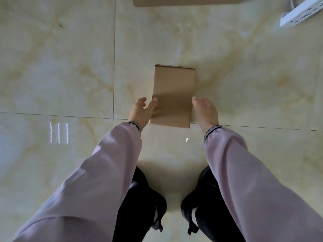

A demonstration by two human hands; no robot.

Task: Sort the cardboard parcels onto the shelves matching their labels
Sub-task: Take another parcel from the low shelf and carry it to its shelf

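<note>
A small plain brown cardboard parcel (173,91) is in the middle of the view, above the pale marble floor, its long side pointing away from me. No label shows on its upper face. My left hand (142,110) touches its near left edge, thumb on top and fingers spread. My right hand (206,110) lies flat against its near right edge. The parcel is clamped between the two hands. Both arms are in light purple sleeves.
A bigger cardboard box (183,1) is cut off by the top edge. A white power strip (300,14) with a cable lies on the floor at the top right. My dark trouser legs and shoes (145,198) are below the arms. No shelves are in view.
</note>
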